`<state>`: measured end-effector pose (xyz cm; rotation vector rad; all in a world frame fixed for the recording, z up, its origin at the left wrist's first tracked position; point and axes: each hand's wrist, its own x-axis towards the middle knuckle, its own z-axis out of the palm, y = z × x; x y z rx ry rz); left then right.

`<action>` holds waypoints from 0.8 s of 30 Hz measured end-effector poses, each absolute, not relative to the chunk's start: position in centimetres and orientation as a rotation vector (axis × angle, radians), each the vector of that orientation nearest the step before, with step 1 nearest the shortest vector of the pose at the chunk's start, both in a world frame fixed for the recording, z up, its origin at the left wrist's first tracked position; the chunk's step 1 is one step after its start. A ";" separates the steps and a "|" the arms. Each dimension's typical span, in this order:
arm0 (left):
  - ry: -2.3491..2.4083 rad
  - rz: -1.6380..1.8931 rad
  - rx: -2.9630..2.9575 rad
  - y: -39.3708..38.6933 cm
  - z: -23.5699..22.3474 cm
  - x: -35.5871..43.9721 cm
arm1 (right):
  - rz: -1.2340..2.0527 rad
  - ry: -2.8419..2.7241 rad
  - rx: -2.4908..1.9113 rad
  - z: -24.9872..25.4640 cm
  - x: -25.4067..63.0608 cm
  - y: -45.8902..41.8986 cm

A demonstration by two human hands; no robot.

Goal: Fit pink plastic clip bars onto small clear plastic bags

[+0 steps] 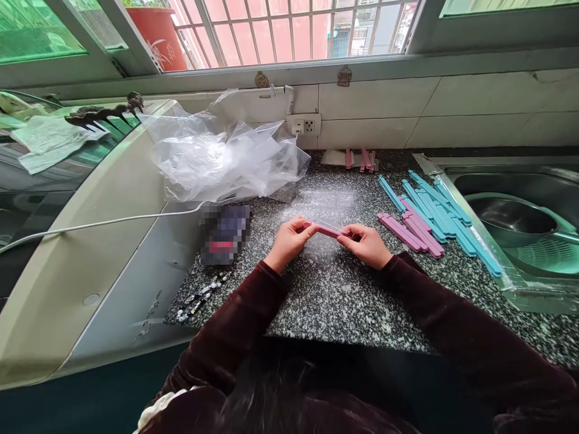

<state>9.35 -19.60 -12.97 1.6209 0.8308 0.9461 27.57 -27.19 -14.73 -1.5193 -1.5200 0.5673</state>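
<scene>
My left hand [289,239] and my right hand [367,244] pinch the two ends of one pink plastic clip stick [328,229], held level just above the speckled granite counter [335,289]. A thin clear plastic sleeve seems to lie around the stick. To the right of my right hand lies a pile of pink sticks [414,232], and beyond it several blue sticks [441,214] spread toward the sink.
A crumpled clear plastic bag [226,154] sits at the back left. A dark blurred packet [225,234] and a beaded chain [201,298] lie left of my hands. A steel sink [520,181] holds a bowl and green strainer. A wall socket [304,125] and more pink sticks [362,159] are at the back.
</scene>
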 end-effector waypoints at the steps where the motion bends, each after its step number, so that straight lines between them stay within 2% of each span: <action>1: 0.834 0.921 1.601 -19.6 -13.0 9.4 | 0.568 -1.509 -1.512 -14.6 27.5 -27.2; 12: 0.868 0.724 1.723 -19.3 -13.2 9.4 | 0.565 -1.253 -1.514 -14.3 28.0 -26.9; 20: 0.864 0.571 1.661 -19.4 -13.0 9.2 | 0.458 -1.354 -1.517 -14.6 28.0 -27.0; 24: 0.942 0.731 1.636 -19.3 -12.9 9.2 | 0.429 -1.448 -1.469 -14.5 28.0 -27.0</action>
